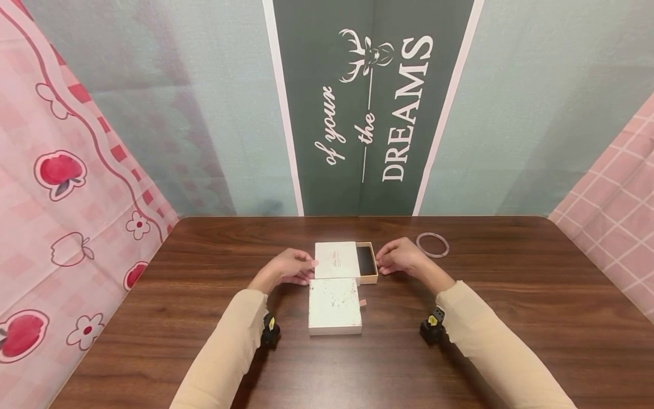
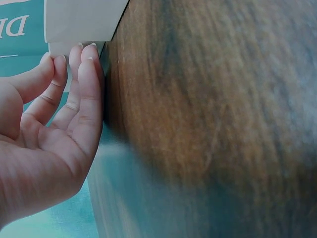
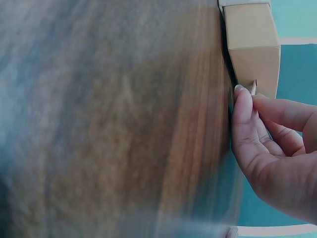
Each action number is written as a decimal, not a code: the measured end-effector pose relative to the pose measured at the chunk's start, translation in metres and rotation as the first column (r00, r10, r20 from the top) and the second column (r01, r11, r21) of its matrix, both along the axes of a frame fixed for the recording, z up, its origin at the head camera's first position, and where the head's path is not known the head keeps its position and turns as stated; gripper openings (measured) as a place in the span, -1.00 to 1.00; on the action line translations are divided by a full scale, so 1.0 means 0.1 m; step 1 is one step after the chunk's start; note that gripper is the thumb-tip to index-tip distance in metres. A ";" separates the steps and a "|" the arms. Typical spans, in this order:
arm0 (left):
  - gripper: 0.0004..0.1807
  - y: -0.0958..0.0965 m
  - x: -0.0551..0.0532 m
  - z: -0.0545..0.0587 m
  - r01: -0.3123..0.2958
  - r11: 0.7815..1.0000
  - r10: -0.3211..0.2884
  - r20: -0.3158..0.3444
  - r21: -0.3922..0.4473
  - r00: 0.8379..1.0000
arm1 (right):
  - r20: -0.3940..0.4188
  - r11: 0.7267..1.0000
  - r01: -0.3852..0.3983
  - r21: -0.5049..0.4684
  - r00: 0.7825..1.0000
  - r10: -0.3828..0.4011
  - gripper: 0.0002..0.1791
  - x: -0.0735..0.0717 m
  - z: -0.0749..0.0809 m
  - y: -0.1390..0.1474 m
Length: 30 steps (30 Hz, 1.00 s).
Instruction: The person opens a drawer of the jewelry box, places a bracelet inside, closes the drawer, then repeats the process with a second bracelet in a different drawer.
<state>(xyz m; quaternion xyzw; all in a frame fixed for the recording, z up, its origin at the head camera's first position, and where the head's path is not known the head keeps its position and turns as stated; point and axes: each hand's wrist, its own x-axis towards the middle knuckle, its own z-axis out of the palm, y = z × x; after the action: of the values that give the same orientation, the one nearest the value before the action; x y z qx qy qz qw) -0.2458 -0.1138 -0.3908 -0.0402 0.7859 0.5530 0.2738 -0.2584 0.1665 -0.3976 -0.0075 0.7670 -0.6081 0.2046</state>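
Observation:
A white drawer box with printed lettering, its sleeve [image 1: 332,253] on the left, lies across the middle of the table. Its tan inner drawer [image 1: 376,279] sticks partly out to the right, with a dark inside showing. At the sleeve's left end, my left hand [image 1: 293,266] grips the edge between thumb and fingers. My right hand [image 1: 402,257] pinches a small pull tab [image 3: 254,87] on the drawer's end face. In front of this box, close against it, lies a second white box [image 1: 334,307] with a speckled top and a pink tab [image 1: 363,303] on its right side.
A pale pink ring-shaped bangle [image 1: 432,245] lies behind my right hand on the brown wooden table [image 1: 204,341]. A curtain with lettering [image 1: 378,113] hangs along the table's back edge, and pink patterned cloths [image 1: 61,227] hang at both sides.

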 end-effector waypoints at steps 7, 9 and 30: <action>-0.82 0.00 0.00 0.01 -0.003 1.000 0.003 0.001 0.011 1.000 | 0.001 1.000 0.001 0.013 1.000 -0.001 -0.83 0.01 0.02 0.03; -0.82 0.00 0.01 0.02 -0.003 1.000 0.003 0.000 0.013 1.000 | 0.002 1.000 -0.002 0.017 1.000 0.002 -0.83 0.01 0.02 0.03; -0.84 0.01 0.02 0.01 -0.004 0.999 0.004 -0.007 0.035 1.000 | 0.001 1.000 -0.002 0.007 1.000 0.002 -0.85 0.02 0.02 0.13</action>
<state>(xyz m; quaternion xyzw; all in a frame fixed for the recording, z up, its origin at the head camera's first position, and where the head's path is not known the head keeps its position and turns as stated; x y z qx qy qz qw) -0.2442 -0.1132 -0.3896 -0.0347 0.7770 0.5674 0.2705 -0.2564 0.1791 -0.3960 -0.0072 0.7689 -0.6054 0.2055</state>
